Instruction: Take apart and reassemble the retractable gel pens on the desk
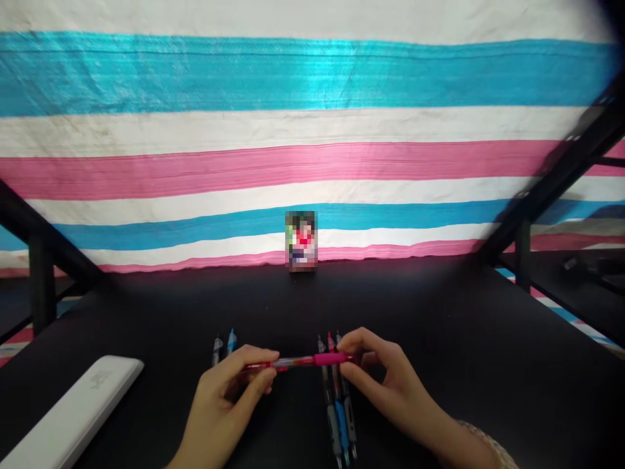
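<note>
A pen [297, 361] with a clear barrel and a pink grip is held level above the black table. My left hand [229, 394] pinches its left end between thumb and fingers. At the grip end, my right hand [383, 374] pinches it the same way. Below and behind the pen, several pens [336, 417] lie side by side near my right hand, with grey and blue grips. Beyond my left hand lie a blue-tipped pen [232, 340] and a grey-tipped pen [217, 348], their lower parts hidden by the hand.
On the left of the black table [415, 306] lies a long white case-like object [83, 410]. A small pixelated picture card [301, 241] stands at the back edge. Black metal frame bars [551, 176] slope along both sides, before a striped sheet [219, 176].
</note>
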Tool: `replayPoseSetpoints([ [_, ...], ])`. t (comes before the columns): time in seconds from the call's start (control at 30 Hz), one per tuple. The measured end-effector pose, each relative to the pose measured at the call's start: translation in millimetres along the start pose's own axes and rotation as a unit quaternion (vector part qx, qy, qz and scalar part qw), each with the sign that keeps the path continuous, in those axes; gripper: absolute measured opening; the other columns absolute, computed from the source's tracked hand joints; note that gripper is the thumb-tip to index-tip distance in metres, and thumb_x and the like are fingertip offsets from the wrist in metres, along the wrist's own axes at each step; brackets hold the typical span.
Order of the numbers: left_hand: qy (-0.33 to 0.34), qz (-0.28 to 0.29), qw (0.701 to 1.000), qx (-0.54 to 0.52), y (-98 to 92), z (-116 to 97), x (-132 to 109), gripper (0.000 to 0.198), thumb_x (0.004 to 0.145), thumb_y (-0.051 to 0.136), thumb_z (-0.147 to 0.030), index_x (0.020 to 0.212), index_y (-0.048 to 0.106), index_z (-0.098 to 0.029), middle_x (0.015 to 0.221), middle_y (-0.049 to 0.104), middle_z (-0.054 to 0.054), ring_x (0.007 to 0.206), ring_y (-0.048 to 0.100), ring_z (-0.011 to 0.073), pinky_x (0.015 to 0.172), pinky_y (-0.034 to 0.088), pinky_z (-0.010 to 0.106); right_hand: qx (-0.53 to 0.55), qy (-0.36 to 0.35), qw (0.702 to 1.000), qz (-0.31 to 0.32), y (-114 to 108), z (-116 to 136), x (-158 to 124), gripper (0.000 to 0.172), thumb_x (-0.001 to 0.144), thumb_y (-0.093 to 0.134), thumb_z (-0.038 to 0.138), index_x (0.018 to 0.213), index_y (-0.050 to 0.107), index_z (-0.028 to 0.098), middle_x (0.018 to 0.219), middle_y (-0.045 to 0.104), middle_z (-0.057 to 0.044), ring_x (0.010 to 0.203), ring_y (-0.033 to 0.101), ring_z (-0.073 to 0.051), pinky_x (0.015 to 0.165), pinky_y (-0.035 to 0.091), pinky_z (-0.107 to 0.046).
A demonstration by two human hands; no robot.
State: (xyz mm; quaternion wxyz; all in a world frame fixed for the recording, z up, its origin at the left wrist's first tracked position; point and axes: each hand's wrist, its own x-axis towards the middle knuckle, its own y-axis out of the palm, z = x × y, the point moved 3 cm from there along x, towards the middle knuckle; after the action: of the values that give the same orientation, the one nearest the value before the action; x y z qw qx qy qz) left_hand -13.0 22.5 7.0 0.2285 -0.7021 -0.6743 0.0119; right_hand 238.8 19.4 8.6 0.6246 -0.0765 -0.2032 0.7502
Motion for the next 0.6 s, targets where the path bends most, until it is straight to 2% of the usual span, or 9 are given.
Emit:
replayPoseSetpoints([
  [0.13,0.005,-0.005,1.0,-0.021,2.9,0.0,-1.5,0.01,0.083,0.071,-0.023,0.09,0.078,-0.026,0.066,0.071,-0.003,0.055,0.067,0.0126,0.053,0.055,0.016,0.027,0.028,0.998,0.048,1.8,-1.4,1.1,0.036,0.1,0.052,0.039,0.074,0.062,0.018,0.069,0.06,0.0,0.065,0.053,-0.014,0.061,0.041,-0.025],
  [0.27,-0.025,-0.031,0.999,-0.034,4.2,-2.3,-2.6,0.01,0.082,0.071,-0.023,0.088,0.079,-0.027,0.066,0.071,-0.003,0.055,0.066,0.0123,0.056,0.055,0.017,0.026,0.031,0.999,0.031,0.1,-2.4,1.2,0.02,0.095,0.061,0.037,0.089,0.066,0.018,0.081,0.063,0.0,0.073,0.056,-0.015,0.063,0.041,-0.025],
  [0.43,-0.037,-0.037,0.998,-0.043,5.9,-6.1,-3.4,0.009,0.081,0.071,-0.025,0.086,0.079,-0.025,0.065,0.07,-0.003,0.055,0.065,0.0128,0.055,0.054,0.018,0.045,0.044,0.997,0.049,1.5,-7.4,1.1,0.038,0.101,0.052,0.042,0.074,0.063,0.017,0.069,0.057,0.001,0.064,0.051,-0.013,0.059,0.038,-0.024],
  [0.53,-0.033,-0.038,0.998,-0.035,5.6,-5.5,-3.1,0.01,0.081,0.071,-0.025,0.087,0.079,-0.025,0.065,0.069,-0.002,0.055,0.065,0.0129,0.055,0.054,0.018,0.059,0.051,0.996,0.034,0.8,-7.5,1.7,0.023,0.094,0.064,0.038,0.084,0.065,0.017,0.078,0.061,0.0,0.072,0.056,-0.014,0.061,0.041,-0.023],
  [0.6,-0.031,-0.036,0.998,-0.029,4.6,-3.4,-2.5,0.01,0.082,0.071,-0.025,0.087,0.079,-0.025,0.065,0.069,-0.002,0.055,0.065,0.0133,0.055,0.054,0.019,0.08,0.054,0.995,0.036,0.6,-6.1,2.1,0.022,0.093,0.065,0.039,0.089,0.066,0.018,0.081,0.063,-0.001,0.072,0.057,-0.014,0.06,0.042,-0.022],
])
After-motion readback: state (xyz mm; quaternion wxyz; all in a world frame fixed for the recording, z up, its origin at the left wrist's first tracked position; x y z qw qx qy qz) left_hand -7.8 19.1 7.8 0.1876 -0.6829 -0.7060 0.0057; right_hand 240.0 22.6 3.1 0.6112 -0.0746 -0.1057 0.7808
